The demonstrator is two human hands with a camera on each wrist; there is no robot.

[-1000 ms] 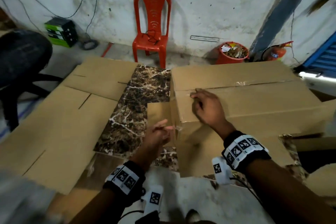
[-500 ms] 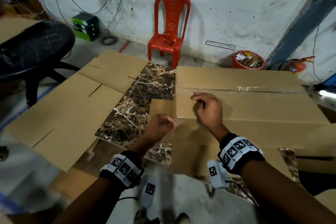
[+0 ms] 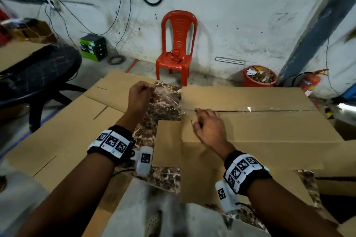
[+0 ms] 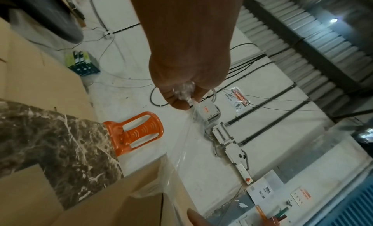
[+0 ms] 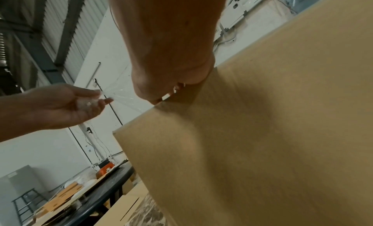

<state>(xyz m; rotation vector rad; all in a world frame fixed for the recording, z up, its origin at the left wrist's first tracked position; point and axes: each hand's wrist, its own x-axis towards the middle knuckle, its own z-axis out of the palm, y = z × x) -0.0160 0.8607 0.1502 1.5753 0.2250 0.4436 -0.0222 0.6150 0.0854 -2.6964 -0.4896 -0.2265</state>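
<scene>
A brown cardboard box (image 3: 260, 131) lies on the marble-patterned table (image 3: 161, 113), its top seam covered with clear tape (image 3: 167, 96). My left hand (image 3: 148, 87) is raised left of the box's far corner and pinches the crumpled tape end; the strip stretches from it to the seam. The left wrist view shows the wad of tape (image 4: 181, 141) between the thumb and fingers of my left hand (image 4: 187, 100). My right hand (image 3: 196, 119) rests on the box top beside the seam, fingers curled, holding nothing that I can see. In the right wrist view its knuckles (image 5: 169, 93) press on the box (image 5: 262, 133).
Flat cardboard sheets (image 3: 63, 134) cover the table's left side. A red plastic chair (image 3: 177, 44) stands at the wall, with an orange bin (image 3: 259, 77) and a fire extinguisher (image 3: 310, 81) to its right. A black chair (image 3: 38, 71) is at the left.
My left hand has moved from the box's near left corner up and away to the far left, peeling the tape strip off the seam. The right hand stays on the box top.
</scene>
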